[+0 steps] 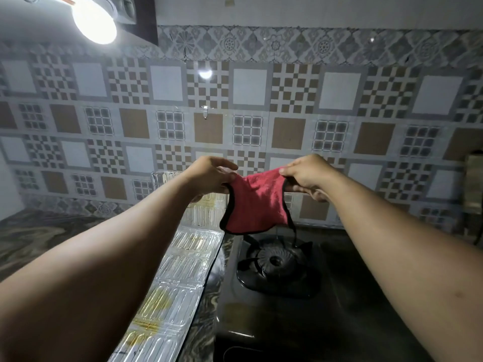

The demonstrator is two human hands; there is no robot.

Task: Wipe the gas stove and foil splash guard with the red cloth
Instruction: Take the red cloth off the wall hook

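Note:
The red cloth (257, 202), edged in black, hangs spread in the air above the black gas stove (277, 291). My left hand (211, 176) pinches its upper left corner and my right hand (304, 176) pinches its upper right corner. Below the cloth sits the stove's round burner (274, 259) under its black pan support. The foil splash guard (180, 270) stands along the stove's left side, ribbed and silver, with yellow grease stains on several panels. My left forearm hides part of the guard.
A patterned tiled wall (248, 113) rises behind the stove. A dark marbled countertop (39, 239) stretches to the left of the foil guard. A bright lamp (94, 20) glares at the top left. A small hook (206, 112) sticks out of the wall.

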